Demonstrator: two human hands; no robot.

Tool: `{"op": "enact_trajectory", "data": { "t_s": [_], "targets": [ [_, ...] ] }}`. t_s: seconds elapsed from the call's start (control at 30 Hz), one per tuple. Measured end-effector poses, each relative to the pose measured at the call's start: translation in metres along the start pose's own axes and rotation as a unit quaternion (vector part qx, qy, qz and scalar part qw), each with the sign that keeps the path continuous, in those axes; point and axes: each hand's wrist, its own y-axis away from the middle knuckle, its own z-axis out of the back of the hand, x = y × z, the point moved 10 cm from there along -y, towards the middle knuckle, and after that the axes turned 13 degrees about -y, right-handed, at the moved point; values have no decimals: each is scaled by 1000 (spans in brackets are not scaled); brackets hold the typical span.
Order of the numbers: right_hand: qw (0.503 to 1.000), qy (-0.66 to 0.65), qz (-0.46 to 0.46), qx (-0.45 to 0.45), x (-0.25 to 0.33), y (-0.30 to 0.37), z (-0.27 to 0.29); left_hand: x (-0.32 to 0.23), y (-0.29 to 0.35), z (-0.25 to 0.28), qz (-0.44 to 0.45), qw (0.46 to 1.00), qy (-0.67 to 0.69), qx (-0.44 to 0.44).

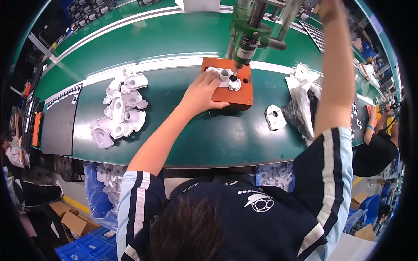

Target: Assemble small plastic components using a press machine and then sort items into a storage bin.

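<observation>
An orange fixture block sits on the green bench beneath a green hand press. A white plastic housing with round openings lies on the block. My left hand reaches over it, fingertips on its left side and the thumb stretched along the block's near edge. The press's rod comes down to a small black round piece on the housing. My right arm is raised high beside the press; my right hand is at the top edge, blurred, and what it holds cannot be made out.
Loose white housings are heaped at the left, by a dark sheet. One white part lies right of the block, near a clear plastic bag with parts. Bins of white parts hang below the bench edge. A co-worker's arm is at far right.
</observation>
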Motion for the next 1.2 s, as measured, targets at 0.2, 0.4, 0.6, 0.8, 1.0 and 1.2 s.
{"op": "enact_trajectory", "data": {
  "t_s": [0.2, 0.4, 0.6, 0.8, 1.0, 1.2],
  "targets": [
    [859, 318, 71, 395, 70, 215, -142, -2, 0, 1, -17, 999, -1, -35],
    [927, 146, 137, 316, 69, 220, -155, 8, -6, -4, 32, 998, 40, 38],
    [923, -338, 182, -11, 105, 122, 3, 30, -37, -19, 38, 992, -2, 117],
    [896, -421, -84, -116, 9, 14, 43, 19, -55, -17, -8, 970, -107, 218],
    [977, -121, 42, -167, -47, 106, 53, 115, -69, 32, 170, 971, -86, 143],
    [971, 170, -163, -38, -113, 224, -50, 228, -64, -58, 303, 946, 72, 89]
  ]
}}
